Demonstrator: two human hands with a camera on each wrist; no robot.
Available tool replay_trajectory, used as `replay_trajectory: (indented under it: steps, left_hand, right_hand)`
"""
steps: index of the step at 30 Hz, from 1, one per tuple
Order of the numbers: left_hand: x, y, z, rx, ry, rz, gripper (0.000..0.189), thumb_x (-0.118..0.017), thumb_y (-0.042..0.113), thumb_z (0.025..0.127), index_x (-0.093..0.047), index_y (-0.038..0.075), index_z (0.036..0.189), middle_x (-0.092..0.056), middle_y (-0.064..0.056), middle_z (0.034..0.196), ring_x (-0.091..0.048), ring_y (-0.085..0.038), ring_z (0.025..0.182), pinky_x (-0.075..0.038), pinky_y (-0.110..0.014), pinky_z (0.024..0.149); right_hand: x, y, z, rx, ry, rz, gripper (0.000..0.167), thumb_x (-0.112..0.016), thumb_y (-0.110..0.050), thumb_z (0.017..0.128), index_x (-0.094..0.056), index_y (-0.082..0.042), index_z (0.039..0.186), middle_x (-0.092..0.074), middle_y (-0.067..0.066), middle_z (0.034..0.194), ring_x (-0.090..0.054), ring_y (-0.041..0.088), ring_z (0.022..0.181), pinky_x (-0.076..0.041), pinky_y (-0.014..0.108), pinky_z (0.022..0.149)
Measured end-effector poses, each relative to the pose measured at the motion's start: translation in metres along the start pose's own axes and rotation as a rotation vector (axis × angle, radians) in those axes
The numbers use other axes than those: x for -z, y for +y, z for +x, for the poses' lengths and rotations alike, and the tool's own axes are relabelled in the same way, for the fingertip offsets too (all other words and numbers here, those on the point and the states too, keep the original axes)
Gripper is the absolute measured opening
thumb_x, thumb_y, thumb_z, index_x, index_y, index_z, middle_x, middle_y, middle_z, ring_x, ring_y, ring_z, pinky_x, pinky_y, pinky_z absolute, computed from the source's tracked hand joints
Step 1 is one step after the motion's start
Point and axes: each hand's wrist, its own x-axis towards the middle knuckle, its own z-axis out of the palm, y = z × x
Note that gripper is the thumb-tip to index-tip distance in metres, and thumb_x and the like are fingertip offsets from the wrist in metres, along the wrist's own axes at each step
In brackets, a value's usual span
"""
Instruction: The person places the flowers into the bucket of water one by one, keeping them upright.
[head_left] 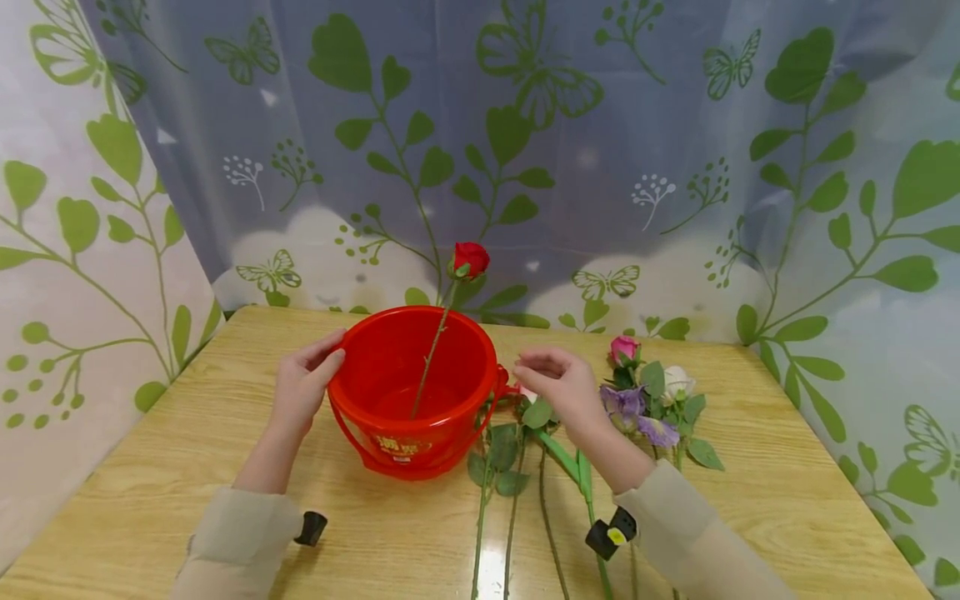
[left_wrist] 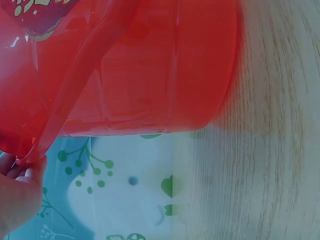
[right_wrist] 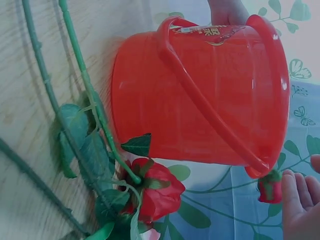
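Observation:
A red plastic bucket [head_left: 442, 446] stands upright on the table, its handle hanging down the near side. My left hand [head_left: 303, 383] pinches the bucket's left rim between thumb and fingers; the left wrist view shows this hand [left_wrist: 20, 192] at the rim by the handle's end. One red rose [head_left: 470, 260] stands in the bucket, its long stem leaning against the back rim and its bloom above it. Just right of the bucket, my right hand [head_left: 566, 387] is raised with loosely bent fingers and nothing between them. In the right wrist view its fingers [right_wrist: 295, 192] are apart from the rim.
Several artificial flowers lie right of the bucket, stems toward me: a red rose [right_wrist: 160, 192], a pink rose [head_left: 624, 350], a purple flower [head_left: 626, 406] and a white rose [head_left: 678, 383]. A leaf-patterned curtain [head_left: 450, 100] hangs behind the wooden table [head_left: 187, 417].

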Motion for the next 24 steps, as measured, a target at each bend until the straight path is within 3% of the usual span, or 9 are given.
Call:
replay_trajectory:
  steps: [14, 24]
  left_hand:
    - [0.0, 0.001, -0.001, 0.014, -0.002, 0.0, 0.036, -0.051, 0.01, 0.089, -0.05, -0.007, 0.121, -0.049, -0.023, 0.121, -0.052, -0.003, 0.095, -0.045, -0.015, 0.077]
    - [-0.001, 0.003, -0.001, 0.036, -0.002, 0.012, 0.037, -0.052, 0.011, 0.089, -0.05, -0.007, 0.121, -0.048, -0.022, 0.122, -0.051, -0.003, 0.098, -0.044, -0.015, 0.079]
  right_hand:
    - [0.022, 0.01, -0.017, -0.052, 0.025, 0.04, 0.03, -0.064, -0.004, 0.08, -0.056, 0.008, 0.106, -0.061, 0.008, 0.095, -0.059, 0.016, 0.085, -0.05, 0.03, 0.076]
    - [0.044, 0.02, -0.03, -0.064, 0.059, -0.034, 0.033, -0.065, -0.011, 0.08, -0.057, 0.006, 0.107, -0.061, 0.009, 0.095, -0.059, 0.018, 0.085, -0.051, 0.028, 0.072]
